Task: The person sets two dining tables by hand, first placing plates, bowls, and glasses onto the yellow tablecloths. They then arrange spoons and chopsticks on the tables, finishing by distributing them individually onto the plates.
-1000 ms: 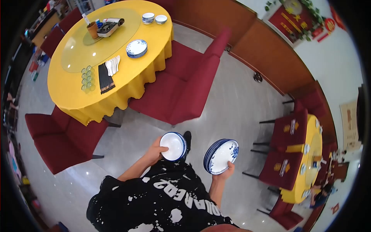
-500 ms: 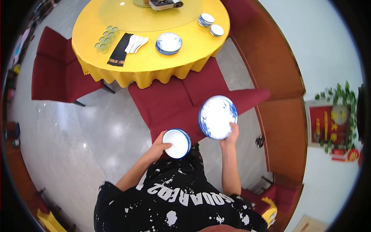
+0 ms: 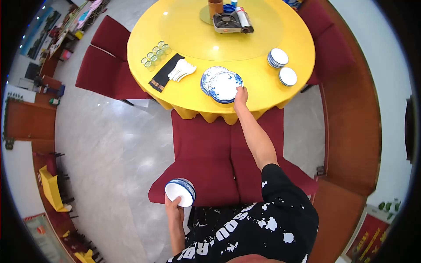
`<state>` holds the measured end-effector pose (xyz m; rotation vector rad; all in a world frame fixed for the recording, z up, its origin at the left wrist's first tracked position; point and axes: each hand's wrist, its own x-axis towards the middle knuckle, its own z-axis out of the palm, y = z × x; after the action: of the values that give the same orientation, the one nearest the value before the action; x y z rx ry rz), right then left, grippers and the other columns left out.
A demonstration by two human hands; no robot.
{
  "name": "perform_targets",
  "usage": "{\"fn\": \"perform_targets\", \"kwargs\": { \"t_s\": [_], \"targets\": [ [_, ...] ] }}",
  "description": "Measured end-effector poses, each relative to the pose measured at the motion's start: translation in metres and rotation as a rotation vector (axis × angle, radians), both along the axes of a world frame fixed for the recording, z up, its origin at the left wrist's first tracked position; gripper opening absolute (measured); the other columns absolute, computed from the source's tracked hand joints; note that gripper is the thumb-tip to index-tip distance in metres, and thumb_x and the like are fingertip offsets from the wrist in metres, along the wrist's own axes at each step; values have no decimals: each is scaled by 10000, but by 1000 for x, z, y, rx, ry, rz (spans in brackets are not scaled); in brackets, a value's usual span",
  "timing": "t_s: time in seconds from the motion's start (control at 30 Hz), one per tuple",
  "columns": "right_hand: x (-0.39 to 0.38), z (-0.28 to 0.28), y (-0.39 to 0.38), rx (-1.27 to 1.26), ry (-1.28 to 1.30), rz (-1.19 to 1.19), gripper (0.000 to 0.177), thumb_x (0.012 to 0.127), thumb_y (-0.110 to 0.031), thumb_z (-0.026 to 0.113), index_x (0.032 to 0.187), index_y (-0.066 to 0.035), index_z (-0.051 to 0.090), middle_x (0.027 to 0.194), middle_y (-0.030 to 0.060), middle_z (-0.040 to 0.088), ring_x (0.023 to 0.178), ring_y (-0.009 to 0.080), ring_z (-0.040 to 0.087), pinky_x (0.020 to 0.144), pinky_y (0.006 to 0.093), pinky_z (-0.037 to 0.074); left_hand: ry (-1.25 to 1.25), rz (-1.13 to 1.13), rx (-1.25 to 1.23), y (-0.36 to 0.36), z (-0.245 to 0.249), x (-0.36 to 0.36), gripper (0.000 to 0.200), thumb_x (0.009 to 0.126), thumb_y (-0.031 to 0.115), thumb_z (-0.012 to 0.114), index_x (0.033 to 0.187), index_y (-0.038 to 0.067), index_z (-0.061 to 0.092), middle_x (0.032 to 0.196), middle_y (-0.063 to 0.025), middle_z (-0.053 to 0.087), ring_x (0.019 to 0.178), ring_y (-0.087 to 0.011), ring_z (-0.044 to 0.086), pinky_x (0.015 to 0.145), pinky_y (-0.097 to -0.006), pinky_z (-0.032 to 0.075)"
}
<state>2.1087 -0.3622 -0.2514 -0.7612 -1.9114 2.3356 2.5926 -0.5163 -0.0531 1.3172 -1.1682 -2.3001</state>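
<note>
I'm losing the far side of the table [image 3: 258, 97] off the top. The front plates [image 3: 225, 86] are partly covering the rear plates [image 3: 207, 80], and the bowls [image 3: 179, 193] are hiding most fingers of the left hand [image 3: 175, 212].

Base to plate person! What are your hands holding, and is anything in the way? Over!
Left hand holding bowls. Right hand holding plates over table, partly covering another plate stack. Red chairs in the way, this side of table. Over.

A portable stove [image 3: 226, 23] sits by a brown holder [image 3: 215, 8] — a canister [image 3: 242, 17] along its side. Clear glasses [image 3: 155, 56] stand in two rows beside black chopsticks [image 3: 165, 74], white spoons [image 3: 180, 70] touching them. Dark red chairs [image 3: 105, 68] stand left; wooden panelling [image 3: 353, 131] lines the right — leaves [image 3: 390, 206] near a red framed sign [image 3: 366, 236].
</note>
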Motion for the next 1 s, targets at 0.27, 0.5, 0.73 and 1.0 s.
{"fn": "perform_targets", "kwargs": {
  "t_s": [0.27,0.5,0.73,1.0],
  "targets": [
    [-49,13,-11,416,-121,182,457,830,-321,464,1039,49,629,1067,304,637,1036,458,586,913,475,448,-65,104,99,79,-10,0,674,784,-62,529,1425,52,357,1293,-141,542,1192,-301,563,1007,-446,485],
    [-73,-26,-22,324,-171,174,507,840,-351,452,1126,29,630,1232,340,508,1128,489,517,1000,500,400,-94,89,84,114,-14,-2,640,804,-58,526,1414,53,367,1288,-134,543,1179,-290,571,980,-440,499],
    [-61,6,-24,352,-268,212,545,860,-389,499,1296,-68,558,1331,296,423,1202,468,453,1042,518,370,-19,101,7,142,0,-11,667,801,-68,516,1435,55,346,1322,-131,522,1218,-290,543,1015,-441,471],
    [176,145,148,-226,-104,1100,313,940,-320,539,1132,-73,559,946,54,600,716,143,612,552,278,509,29,-144,1,182,8,-21,568,811,-88,503,1355,26,388,1266,-142,533,1188,-264,544,1014,-402,453]
  ]
}}
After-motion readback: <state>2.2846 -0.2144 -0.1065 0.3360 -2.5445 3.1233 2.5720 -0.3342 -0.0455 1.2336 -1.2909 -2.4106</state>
